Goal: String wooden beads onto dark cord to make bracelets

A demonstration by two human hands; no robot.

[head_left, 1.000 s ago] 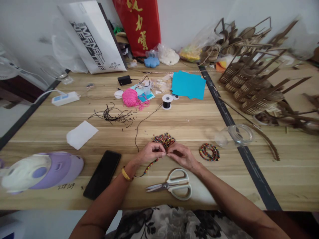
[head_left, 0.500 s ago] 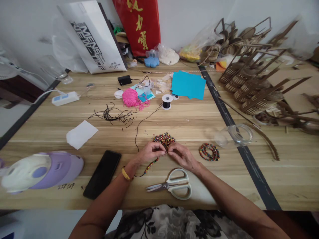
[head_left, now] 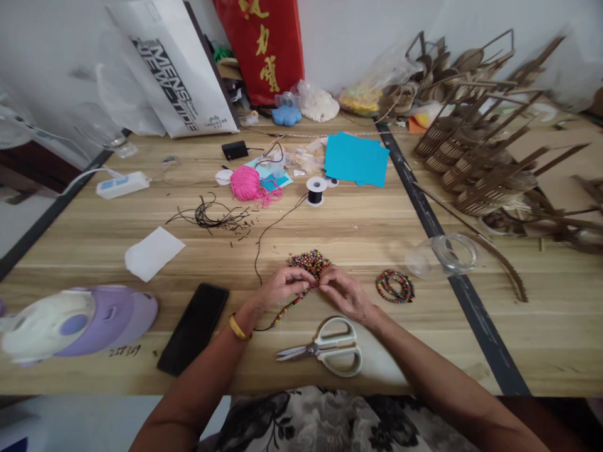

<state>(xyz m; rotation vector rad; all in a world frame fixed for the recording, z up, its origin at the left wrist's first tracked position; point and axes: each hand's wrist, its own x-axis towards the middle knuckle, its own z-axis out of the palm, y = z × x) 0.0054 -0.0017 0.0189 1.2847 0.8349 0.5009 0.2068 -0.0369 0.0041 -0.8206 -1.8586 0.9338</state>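
My left hand (head_left: 286, 285) pinches the dark cord just in front of a pile of small multicoloured beads (head_left: 308, 260). A row of strung beads (head_left: 286, 309) hangs on the cord below that hand. Close by on the right, my right hand (head_left: 346, 292) has its thumb and forefinger pinched at the cord's end; whether a bead is between them is too small to tell. The cord runs back to a white spool (head_left: 315, 191) of black cord. A coiled beaded strand (head_left: 395, 287) lies right of my hands.
White-handled scissors (head_left: 336, 348) lie near the front edge, with a black phone (head_left: 193, 329) to their left. Beyond are pink yarn (head_left: 245, 182), blue sheets (head_left: 357, 160) and cut black cords (head_left: 211, 213). Clear tape rolls (head_left: 455, 254) and wooden baskets (head_left: 480, 169) stand right.
The fingers of both hands have shifted slightly at the cord, and a short stretch of it now shows between them. The strung beads show a little more.
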